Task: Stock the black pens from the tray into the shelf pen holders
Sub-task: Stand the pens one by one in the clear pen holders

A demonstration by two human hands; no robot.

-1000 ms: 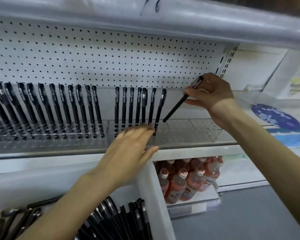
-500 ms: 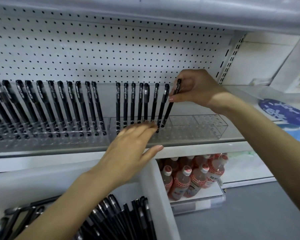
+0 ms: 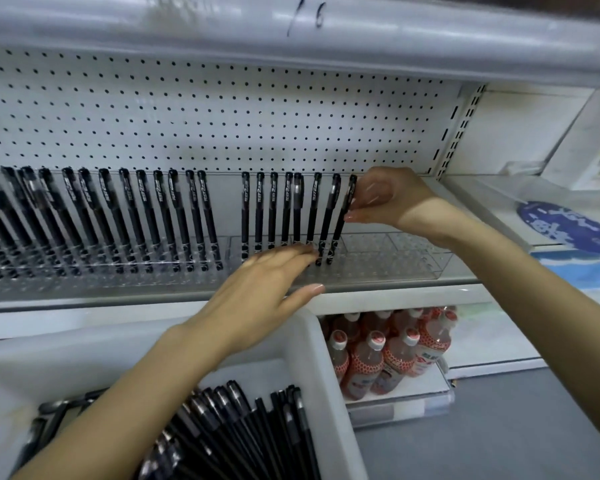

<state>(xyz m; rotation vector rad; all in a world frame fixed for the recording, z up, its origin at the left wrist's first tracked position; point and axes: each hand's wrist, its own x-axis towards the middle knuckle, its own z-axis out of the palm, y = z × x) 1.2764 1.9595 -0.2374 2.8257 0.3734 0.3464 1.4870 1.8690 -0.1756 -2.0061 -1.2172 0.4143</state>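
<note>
A clear acrylic pen holder [image 3: 395, 261] with rows of holes stands on the shelf. Several black pens [image 3: 284, 213] stand upright in its left part; the right part is bare. My right hand [image 3: 378, 197] pinches the upper half of the rightmost black pen [image 3: 340, 223], whose tip sits in a hole. My left hand [image 3: 260, 299] rests with straight fingers on the holder's front edge. A second holder [image 3: 101, 268] to the left carries a long row of leaning pens. The white tray [image 3: 329, 375] at the bottom holds several loose black pens [image 3: 243, 431].
White pegboard [image 3: 222, 119] backs the shelf, under a grey upper shelf lip. Below the shelf, bottled drinks [image 3: 388, 358] with red labels stand in a tray. A blue round sign [image 3: 565, 226] lies at the right. Grey floor shows at the lower right.
My right hand brought the pen from a slant in the air down to upright, beside the last standing pen, its tip now in the holder. My left hand stayed on the holder.
</note>
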